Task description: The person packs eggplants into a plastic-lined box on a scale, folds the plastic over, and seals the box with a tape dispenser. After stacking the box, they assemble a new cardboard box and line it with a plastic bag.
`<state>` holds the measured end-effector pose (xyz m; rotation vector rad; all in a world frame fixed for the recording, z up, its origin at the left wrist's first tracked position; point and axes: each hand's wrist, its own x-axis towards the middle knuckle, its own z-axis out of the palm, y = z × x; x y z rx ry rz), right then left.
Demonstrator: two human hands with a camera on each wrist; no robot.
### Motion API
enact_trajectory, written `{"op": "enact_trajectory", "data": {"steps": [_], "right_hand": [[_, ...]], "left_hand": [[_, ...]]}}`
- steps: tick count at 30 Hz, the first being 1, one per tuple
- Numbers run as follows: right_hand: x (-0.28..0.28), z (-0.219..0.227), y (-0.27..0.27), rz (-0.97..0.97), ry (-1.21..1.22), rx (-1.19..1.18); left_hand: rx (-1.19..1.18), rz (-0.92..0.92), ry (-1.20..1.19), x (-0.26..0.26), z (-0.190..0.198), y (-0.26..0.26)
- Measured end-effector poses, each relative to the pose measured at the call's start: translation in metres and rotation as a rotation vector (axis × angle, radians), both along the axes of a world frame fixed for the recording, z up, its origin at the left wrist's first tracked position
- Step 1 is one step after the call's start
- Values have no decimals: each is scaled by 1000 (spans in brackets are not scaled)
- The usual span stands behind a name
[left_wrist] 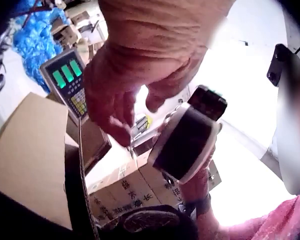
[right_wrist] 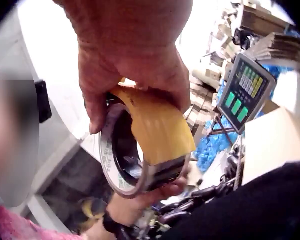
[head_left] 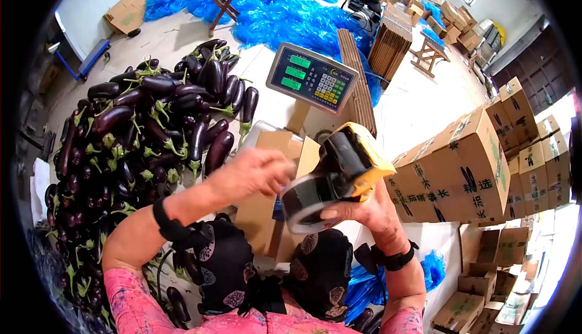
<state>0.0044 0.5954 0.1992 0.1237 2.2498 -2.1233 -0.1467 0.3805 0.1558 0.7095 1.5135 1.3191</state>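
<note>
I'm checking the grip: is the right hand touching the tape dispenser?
Touching: the head view shows the right hand gripping the tape dispenser, thumb on the roll.

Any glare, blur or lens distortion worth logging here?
Head view: fisheye bending, black surround, left hand seemingly motion-blurred, glare at right edge; left wrist view: floor blown out, dark corners; right wrist view: washed-out upper left, smeared oval patch at left.

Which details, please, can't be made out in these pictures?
- Fingertips of the left hand: head view, blurred.
- Digits on the scale: head view, too small.
- Most of the open box's inside: head view, hidden by tape roll and flaps.
- Eggplant pile's lower left end: head view, lost in dark border.
</note>
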Motion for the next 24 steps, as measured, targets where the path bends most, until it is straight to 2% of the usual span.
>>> {"op": "enact_trajectory", "data": {"steps": [1, 2, 3, 4, 5, 7, 9, 10, 11, 14, 18, 21, 24], "right_hand": [[1, 2, -5, -29, -76, 21], [-2, -1, -10, -28, 54, 106], [-1, -8, -17, -96, 24, 113], [-5, -15, -23, -128, 140, 265], [-8, -19, -29, -158, 259, 414], [-11, -19, -38, -195, 279, 516], [-12, -20, -39, -221, 299, 621], [-13, -20, -41, -234, 376, 783], [-12, -27, -38, -223, 376, 833], [-13, -33, -36, -202, 359, 855], [-16, -37, -39, -142, 355, 975], [-20, -36, -42, -108, 339, 1008], [-24, -34, -46, -96, 312, 1001]], "left_hand": [[-47, 142, 12, 1, 20, -9], [28, 165, 36, 5, 35, -15], [101, 196, 60, 10, 49, -18], [173, 232, 85, 14, 55, -19], [255, 209, 178, 19, 53, -18], [179, 244, 267, 26, 58, -17], [175, 249, 201, 25, 55, -19], [172, 247, 167, 24, 53, -21], [186, 259, 104, 23, 49, -23], [235, 276, -129, 17, 36, -30], [224, 198, -142, 14, 27, -33], [238, 231, -218, 7, 15, -36], [202, 249, -169, 0, -2, -41]]}}
